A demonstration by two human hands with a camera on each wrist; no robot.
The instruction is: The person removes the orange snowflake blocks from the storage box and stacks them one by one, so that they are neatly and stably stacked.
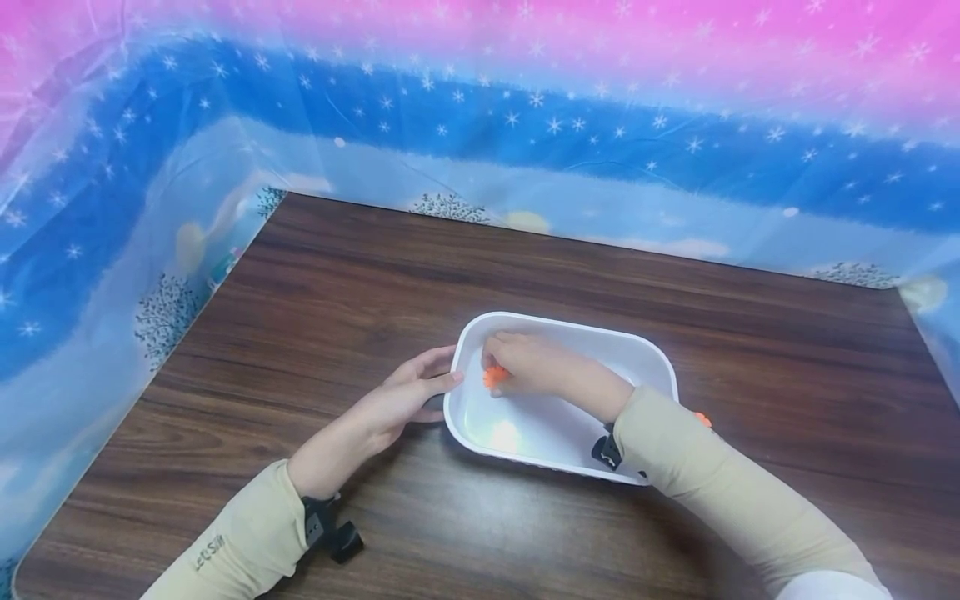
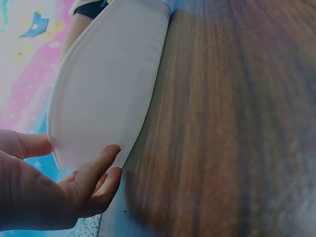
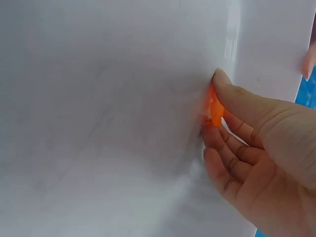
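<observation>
A white plastic basin [image 1: 547, 433] with rounded corners stands on the wooden table. At its left end, my left hand [image 1: 408, 396] holds it, the thumb over the rim and the fingers against the outer wall. The left wrist view shows that hand [image 2: 64, 187] beside the basin's outer side [image 2: 108, 79]. My right hand [image 1: 532, 362] reaches inside the basin and pinches a small flat orange piece with a notched edge [image 1: 494, 377]. In the right wrist view the orange piece [image 3: 216, 108] sits between thumb and fingers, low against the basin's inner surface.
Another orange piece [image 1: 702, 419] lies on the table just right of the basin, partly hidden by the right sleeve. The dark wooden table [image 1: 360, 292] reaches back to a pink and blue snowflake-patterned cloth [image 1: 480, 108]. Each wrist bears a small black camera.
</observation>
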